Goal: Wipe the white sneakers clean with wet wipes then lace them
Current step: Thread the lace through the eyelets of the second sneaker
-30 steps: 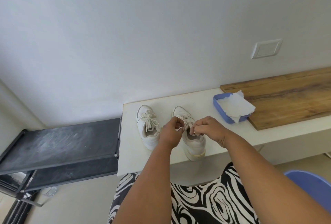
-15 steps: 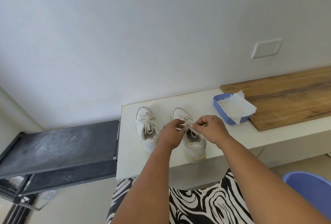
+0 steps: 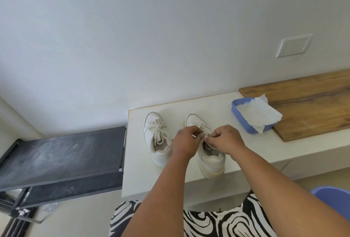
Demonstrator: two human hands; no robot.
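Observation:
Two white sneakers stand side by side on a white counter (image 3: 233, 108), toes toward the wall. The left sneaker (image 3: 157, 138) is laced, with a bow tied over its tongue. Over the right sneaker (image 3: 211, 159) both my hands work close together. My left hand (image 3: 186, 140) pinches the white lace (image 3: 205, 139) at the tongue. My right hand (image 3: 225, 139) pinches the same lace from the other side, with a loop hanging below its fingers. The hands hide most of the lacing.
A blue tray (image 3: 246, 123) with white wipes (image 3: 259, 113) draped over it sits to the right, beside a wooden board (image 3: 312, 104). A dark shelf rack (image 3: 60, 153) stands left of the counter. A blue tub (image 3: 333, 199) is at the lower right.
Both hands stayed on the right sneaker's lace and moved a little closer together. The right hand now holds a loop of lace below its fingers.

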